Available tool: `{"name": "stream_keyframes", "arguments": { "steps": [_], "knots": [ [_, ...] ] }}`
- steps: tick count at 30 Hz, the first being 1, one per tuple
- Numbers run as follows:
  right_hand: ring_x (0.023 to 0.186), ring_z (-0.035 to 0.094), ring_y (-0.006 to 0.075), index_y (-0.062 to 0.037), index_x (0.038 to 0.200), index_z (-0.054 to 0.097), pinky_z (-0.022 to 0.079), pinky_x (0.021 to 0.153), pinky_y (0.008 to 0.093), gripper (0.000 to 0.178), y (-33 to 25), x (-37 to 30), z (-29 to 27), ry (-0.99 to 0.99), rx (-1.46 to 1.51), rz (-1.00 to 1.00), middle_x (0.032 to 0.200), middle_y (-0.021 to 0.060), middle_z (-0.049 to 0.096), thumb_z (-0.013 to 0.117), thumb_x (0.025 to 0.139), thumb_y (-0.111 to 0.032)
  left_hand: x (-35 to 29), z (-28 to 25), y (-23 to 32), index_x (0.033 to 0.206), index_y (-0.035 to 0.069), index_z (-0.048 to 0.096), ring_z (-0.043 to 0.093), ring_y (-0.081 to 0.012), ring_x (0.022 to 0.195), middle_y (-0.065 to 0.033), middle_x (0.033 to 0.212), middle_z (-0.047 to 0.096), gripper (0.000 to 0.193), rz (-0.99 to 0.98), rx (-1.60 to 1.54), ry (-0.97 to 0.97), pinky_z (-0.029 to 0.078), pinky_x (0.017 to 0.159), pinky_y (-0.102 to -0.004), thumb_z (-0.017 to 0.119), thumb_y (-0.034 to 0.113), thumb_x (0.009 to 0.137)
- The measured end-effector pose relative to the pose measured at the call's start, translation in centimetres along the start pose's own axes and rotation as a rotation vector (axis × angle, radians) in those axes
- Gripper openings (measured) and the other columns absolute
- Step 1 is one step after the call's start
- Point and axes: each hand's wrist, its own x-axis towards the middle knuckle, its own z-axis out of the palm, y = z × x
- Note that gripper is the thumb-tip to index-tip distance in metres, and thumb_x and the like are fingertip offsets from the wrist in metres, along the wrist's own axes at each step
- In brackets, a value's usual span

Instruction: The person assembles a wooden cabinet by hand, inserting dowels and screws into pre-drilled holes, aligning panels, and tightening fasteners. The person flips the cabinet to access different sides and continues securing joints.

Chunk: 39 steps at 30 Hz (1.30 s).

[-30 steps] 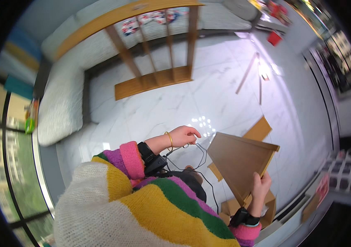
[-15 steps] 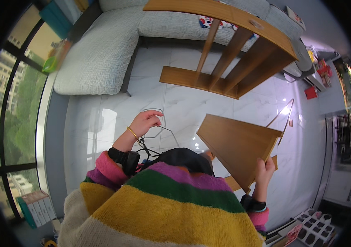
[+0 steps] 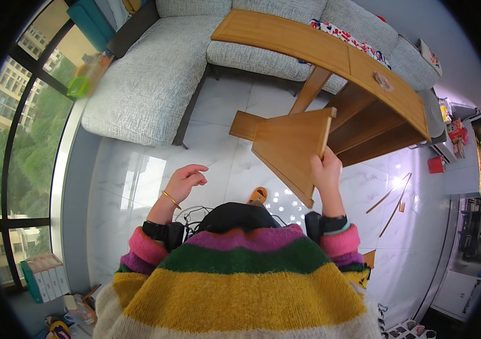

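Right hand [image 3: 326, 169] is clamped on the right edge of a flat wooden panel [image 3: 291, 148], thumb and fingers pinching the board near its upper corner so it hangs tilted, broad face toward the camera, lower corner pointing at the floor. Edge grip likely keeps the face clear and lets the board swing. Panel is held in the air just in front of the wooden table frame [image 3: 331, 56], overlapping the frame's lower shelf and leg in view; can't tell if it touches them. Left hand [image 3: 185, 179] is empty, fingers loosely curled and slightly apart, hovering over the white marble floor [image 3: 133, 175], left of the panel and well apart from it, gold bangle on the wrist. Grey sofa [image 3: 150, 73] sits behind the table frame. Thin wooden strips [image 3: 390, 198] lie on the floor right of the panel. An orange slipper [image 3: 257, 195] shows just below the panel's bottom corner.
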Motion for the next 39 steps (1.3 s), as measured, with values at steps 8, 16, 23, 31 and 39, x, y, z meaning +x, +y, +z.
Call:
{"name": "stream_keyframes", "arguments": {
  "steps": [8,16,23,31,39],
  "knots": [
    [0.073,0.059,0.0387,-0.0021,0.082,0.059,0.047,0.066,0.0464,0.023,-1.3,12.4,7.0,-0.140,-0.135,-0.023,0.072,0.0213,0.061,0.053,0.074,-0.023,7.7,-0.4,4.2,0.108,0.000,0.058,0.058,-0.0117,0.079,-0.0065,0.083,0.063,0.025,0.024,0.002,0.021,0.046,0.075,-0.0238,0.051,0.007,0.085],
    [0.072,0.058,0.0401,-0.0022,0.079,0.060,0.047,0.065,0.0461,0.022,-2.4,16.9,10.8,-0.203,-0.209,0.115,0.072,0.0225,0.059,0.055,0.072,-0.022,24.2,1.5,9.5,0.121,0.001,0.050,0.056,-0.0172,0.099,-0.0091,0.107,0.060,0.037,0.262,0.176,-0.207,0.043,0.088,-0.0281,0.055,0.015,0.087],
    [0.066,0.059,0.0382,-0.0080,0.110,0.060,0.048,0.062,0.0471,0.041,-4.2,15.8,12.6,-0.222,-0.197,0.150,0.068,0.0194,0.061,0.056,0.072,-0.021,35.8,5.8,12.3,0.124,0.002,0.048,0.051,-0.0177,0.108,-0.0120,0.117,0.054,0.044,0.485,0.085,-0.442,0.041,0.090,-0.0276,0.060,0.020,0.085],
    [0.062,0.060,0.0358,-0.0048,0.115,0.057,0.049,0.059,0.0425,0.046,-5.8,15.5,12.7,-0.192,-0.133,0.299,0.062,0.0178,0.060,0.060,0.075,-0.028,38.3,8.7,12.8,0.097,0.003,0.057,0.058,-0.0151,0.076,-0.0060,0.085,0.062,0.024,0.463,0.111,-0.567,0.046,0.072,-0.0273,0.061,0.023,0.084],
    [0.050,0.049,0.0178,-0.0021,0.129,0.045,0.040,0.054,0.0283,0.068,-4.0,9.4,6.9,-0.400,0.231,0.349,0.056,0.0057,0.050,0.068,0.074,-0.035,40.3,8.6,13.8,0.093,0.003,0.056,0.054,-0.0156,0.074,-0.0048,0.081,0.058,0.020,0.564,0.184,-0.453,0.044,0.071,-0.0282,0.058,0.022,0.087]
  ]
}}
